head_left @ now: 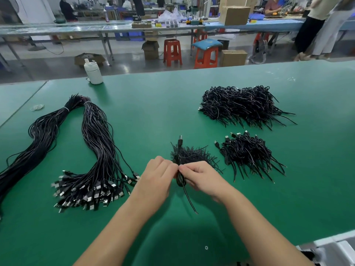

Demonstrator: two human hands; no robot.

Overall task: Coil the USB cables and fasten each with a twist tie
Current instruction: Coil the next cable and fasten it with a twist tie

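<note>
1. While both hands meet at the middle of the green bench (192, 96), the left hand (159, 177) and right hand (201, 177) pinch a coiled black USB cable (180, 179).
2. Its long axis runs from the far edge toward the near edge, plug (180, 140) pointing away, loose tail (190, 200) trailing near-right.
3. Behind it lies a black twist-tie pile (192, 154); finished coils (247, 152) sit right.

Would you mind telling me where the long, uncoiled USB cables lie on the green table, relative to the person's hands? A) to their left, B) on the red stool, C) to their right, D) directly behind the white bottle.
A: the long uncoiled cables stretch left of the left hand, while the coiled piles sit to the right of the right hand.
</note>
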